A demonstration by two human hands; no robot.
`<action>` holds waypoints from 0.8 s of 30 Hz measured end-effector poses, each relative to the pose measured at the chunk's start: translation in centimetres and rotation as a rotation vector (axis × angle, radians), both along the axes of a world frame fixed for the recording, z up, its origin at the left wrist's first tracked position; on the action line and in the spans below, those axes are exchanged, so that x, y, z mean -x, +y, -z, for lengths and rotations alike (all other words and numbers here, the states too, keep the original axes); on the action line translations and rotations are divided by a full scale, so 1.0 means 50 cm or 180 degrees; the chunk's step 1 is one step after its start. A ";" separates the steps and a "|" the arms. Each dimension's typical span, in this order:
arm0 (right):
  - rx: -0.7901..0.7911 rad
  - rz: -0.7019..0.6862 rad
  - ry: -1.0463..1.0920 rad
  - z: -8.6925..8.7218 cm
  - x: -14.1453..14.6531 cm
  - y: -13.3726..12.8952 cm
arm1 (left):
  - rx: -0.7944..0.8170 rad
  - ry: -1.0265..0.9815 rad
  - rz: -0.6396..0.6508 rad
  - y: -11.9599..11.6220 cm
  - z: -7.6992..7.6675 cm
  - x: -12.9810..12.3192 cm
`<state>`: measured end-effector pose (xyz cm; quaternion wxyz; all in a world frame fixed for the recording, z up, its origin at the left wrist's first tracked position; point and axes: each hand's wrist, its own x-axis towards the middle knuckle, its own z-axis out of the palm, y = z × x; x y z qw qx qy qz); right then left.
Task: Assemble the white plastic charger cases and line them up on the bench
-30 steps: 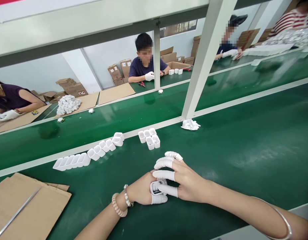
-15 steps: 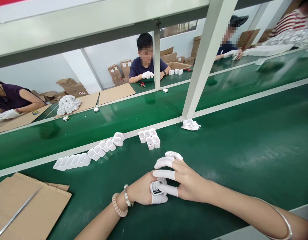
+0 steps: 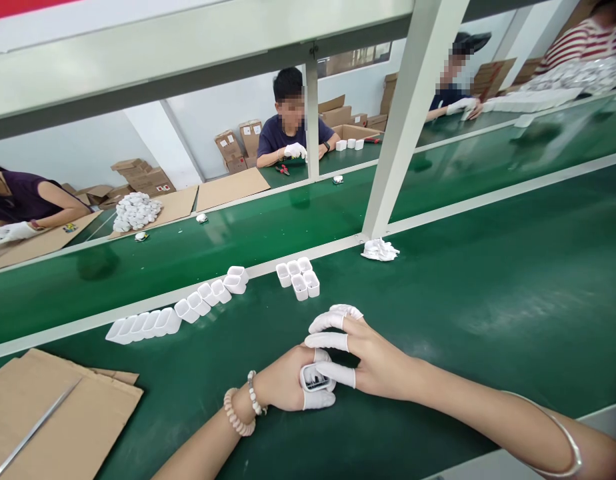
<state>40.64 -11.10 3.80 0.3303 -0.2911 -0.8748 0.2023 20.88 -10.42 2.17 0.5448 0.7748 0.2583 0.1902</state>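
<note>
My left hand [image 3: 286, 381] is closed around a small white plastic housing [image 3: 316, 380], its opening turned up toward me. Dark, thin parts show inside that opening. From the right, my right hand [image 3: 381, 360] reaches over, its thumb touching the rim of the housing. The other right fingers are curved and apart, above the left hand. White finger cots cover the visible fingertips of both hands. Beyond my hands stands a cluster of white plastic cups [image 3: 299, 283]. A longer row of similar cups [image 3: 158, 322] lies to the left.
Cardboard sheets [image 3: 53, 413] with a metal strip [image 3: 38, 427] lie at the left. A crumpled white pile [image 3: 381, 250] sits by the slanted post [image 3: 408, 133]. Small white pieces ride the green conveyor belt [image 3: 268, 223]. Several co-workers sit across it, including a gloved person [image 3: 283, 137].
My right thumb has drawn back slightly from inside the housing to its rim, showing more of the opening. Small pieces on the belt have shifted right. My left hand holds its place.
</note>
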 end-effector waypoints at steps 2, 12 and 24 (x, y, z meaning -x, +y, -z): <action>-0.0151 0.0021 -0.0040 -0.001 0.000 0.000 | -0.0031 0.0032 0.0004 0.000 0.000 0.000; -0.1603 -0.0141 -0.0435 -0.006 0.013 -0.012 | -0.0331 -0.0138 0.0185 0.002 -0.009 -0.006; 0.1219 0.0189 0.0654 0.001 0.006 0.003 | 0.0145 0.0138 -0.0029 0.001 -0.003 0.002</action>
